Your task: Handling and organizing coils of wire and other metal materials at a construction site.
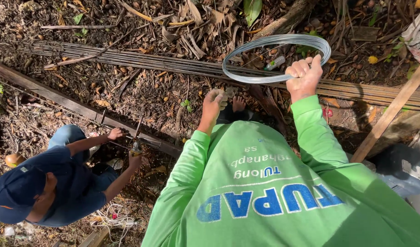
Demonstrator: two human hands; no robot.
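My right hand [304, 75] is raised and closed on the near edge of a coil of thin grey wire [246, 50], which hangs over the leaf-strewn ground. My left hand [214, 103] is lower and to the left, fingers curled into a fist; I cannot tell whether a wire end is in it. Both arms wear bright green long sleeves. A bare foot [239, 104] shows just beyond the left hand.
A bundle of long steel rods [127, 58] lies across the ground beyond the coil. A dark beam [59, 98] runs diagonally at left, where a crouching person in a blue cap [18, 192] works with a small tool [136, 146]. A wooden plank [393, 110] leans at right.
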